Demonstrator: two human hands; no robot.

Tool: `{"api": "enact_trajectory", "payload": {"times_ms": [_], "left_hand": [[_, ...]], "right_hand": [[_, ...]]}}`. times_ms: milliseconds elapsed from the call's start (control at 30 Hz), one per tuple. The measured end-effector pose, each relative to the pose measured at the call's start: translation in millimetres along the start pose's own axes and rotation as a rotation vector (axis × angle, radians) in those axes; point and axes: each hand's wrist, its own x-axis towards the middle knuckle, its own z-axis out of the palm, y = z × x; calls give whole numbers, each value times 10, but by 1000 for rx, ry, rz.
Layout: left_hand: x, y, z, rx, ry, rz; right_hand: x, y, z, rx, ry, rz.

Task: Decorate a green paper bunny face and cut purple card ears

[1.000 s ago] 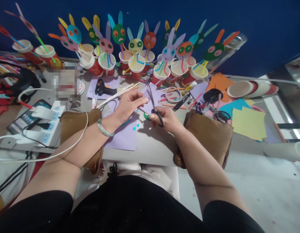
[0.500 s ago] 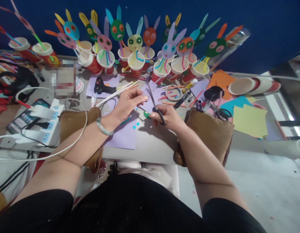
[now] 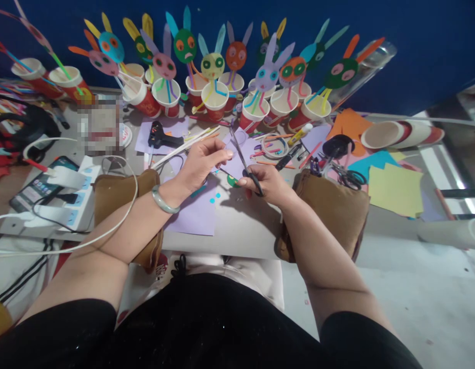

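Purple paper in L fingers, scissors in R; lots of figs already up in cups

L hand (image 3: 201, 165): thumb + index pinching purple paper (image 3: 236, 169), exact grip pt partly hidden; other fingers curled in. R hand (image 3: 271, 185): fingers closed round handles of scissors (image 3: 243, 157), thumb nearest L hand. Blades point away from body, just beside L fingertips; can't tell if they're biting paper. Paper sits btwn the hands, over grey tabletop (image 3: 247, 230).

Just beside R thumb: green disc (image 3: 232, 181). Nearer body, 2 sm blue discs (image 3: 218, 195), apart, by a lg purple sheet (image 3: 194, 218). Brown cushions (image 3: 329, 212) by both forearms. Past L hand: black glue gun (image 3: 164, 139), white sticks (image 3: 187, 147). To R: yellow glue stick (image 3: 300, 135), 2nd pr scissors (image 3: 351, 178), orange sheets (image 3: 347, 128), yellow-green sheets (image 3: 396, 190). Far L: phone (image 3: 41, 187) + power strip (image 3: 80, 197).

Progress, my read: far side has a row of long-eared paper heads (image 3: 212, 66) on bent coloured straws, in red/white cups (image 3: 216, 105); most look complete, w/ eyes + ears on. Sm discs = cut pcs, loose, not on any head. Purple pc in hand not finished, AFAICT; its final outline can't be made out.
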Motion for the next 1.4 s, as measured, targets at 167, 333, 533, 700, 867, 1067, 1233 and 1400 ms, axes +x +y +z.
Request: {"api": "enact_trajectory", "payload": {"times_ms": [167,333,533,700,867,1067,1233,1400], "left_hand": [[11,-22,-10,-12,7,11],[17,-27,-17,-19,14,15],[13,-23,-17,-13,12,2],[22,-28,-14,3,11,16],[22,-20,-13,13,13,14],[20,-31,-24,13,1,31],[38,-61,-36,52,-7,-6],[34,-87,-33,66,-36,-53]], "right_hand": [[-7,-31,-10,-6,7,-3],[-16,-53,-17,-4,1,23],[-16,-40,-21,-33,5,7],[-20,-41,-42,-51,2,24],[-36,-43,-52,-58,5,39],[-51,-53,-66,-73,7,52],[-75,-89,-115,-86,-14,71],[-108,-100,-209,-166,-23,82]]}}
